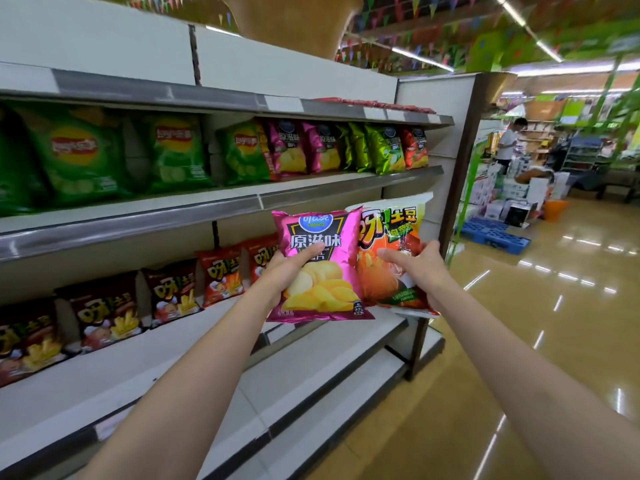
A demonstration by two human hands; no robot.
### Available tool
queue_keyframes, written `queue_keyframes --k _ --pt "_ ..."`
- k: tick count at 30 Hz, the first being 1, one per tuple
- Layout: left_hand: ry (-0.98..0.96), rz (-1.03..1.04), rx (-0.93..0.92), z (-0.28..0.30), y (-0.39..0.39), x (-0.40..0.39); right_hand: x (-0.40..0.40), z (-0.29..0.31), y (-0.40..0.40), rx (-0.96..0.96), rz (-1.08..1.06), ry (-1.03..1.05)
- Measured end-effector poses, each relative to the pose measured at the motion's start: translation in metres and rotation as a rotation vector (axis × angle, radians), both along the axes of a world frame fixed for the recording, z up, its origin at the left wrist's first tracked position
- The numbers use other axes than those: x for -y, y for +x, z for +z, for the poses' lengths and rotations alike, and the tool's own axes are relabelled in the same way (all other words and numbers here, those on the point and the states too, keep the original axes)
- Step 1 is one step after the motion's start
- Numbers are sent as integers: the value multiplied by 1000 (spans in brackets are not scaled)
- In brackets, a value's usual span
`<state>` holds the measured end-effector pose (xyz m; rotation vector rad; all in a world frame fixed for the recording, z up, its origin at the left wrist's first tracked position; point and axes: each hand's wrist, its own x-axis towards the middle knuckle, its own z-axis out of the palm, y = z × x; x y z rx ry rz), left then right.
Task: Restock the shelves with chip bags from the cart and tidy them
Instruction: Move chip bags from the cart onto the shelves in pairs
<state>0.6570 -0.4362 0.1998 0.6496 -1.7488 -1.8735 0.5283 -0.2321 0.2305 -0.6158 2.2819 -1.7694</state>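
We stand in a shop aisle with a glossy yellow floor [519, 341] that mirrors the ceiling strip lights, and strings of small flags [398, 12] hang overhead. To our left a white shelf unit [311, 74] runs to its end post. Its middle shelf [207, 202] carries big green bags [79, 154] at the left, then smaller pink bags [291, 150], light green bags [381, 147] and a red bag [415, 147] toward the post. The lower shelf [207, 327] holds a row of brown bags [104, 313] and, further along, red fry bags [221, 271], all upright and leaning back; its right part, under our hands, is bare. Our left hand [287, 268] grips a pink bag [318, 265] by its left edge, thumb across the front, fingers behind. Our right hand [419, 265] holds an orange bag [391, 251] just beside it, thumb on the front and fingers curled round the right edge. The pink bag overlaps the orange one's left side, and both are up in the air above the lower shelf's bare end, touching no shelf. Far down the aisle a person in white [507, 143] stands by stacked boxes [519, 199], with a blue pallet [491, 233] and an orange bucket [556, 209] on the floor nearby.
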Motion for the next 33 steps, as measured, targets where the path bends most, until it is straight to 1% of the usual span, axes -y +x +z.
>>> queue_keyframes --k 3,5,9,13,16,22,25,29,33 --pt "16 19 50 -13 -38 9 -13 2 -25 -15 11 1" --pt "17 15 85 -10 -52 6 -18 4 -40 -4 15 -10" --pt "53 9 54 5 -69 -5 -19 10 -66 0 32 -54" --pt "67 13 -24 15 -88 -4 -8 14 -93 6 66 -97" --pt "51 -5 -60 18 -110 8 3 14 -118 -1 77 -108" --pt "5 6 -73 30 -169 37 28 26 -181 -47 87 -127" --pt "-27 24 -93 44 -199 53 50 38 -215 -33 97 -154" --pt "-77 54 -117 71 -230 79 83 55 -257 -71 93 -163" --pt "-108 82 -111 91 -254 107 113 69 -289 -55 121 -193"
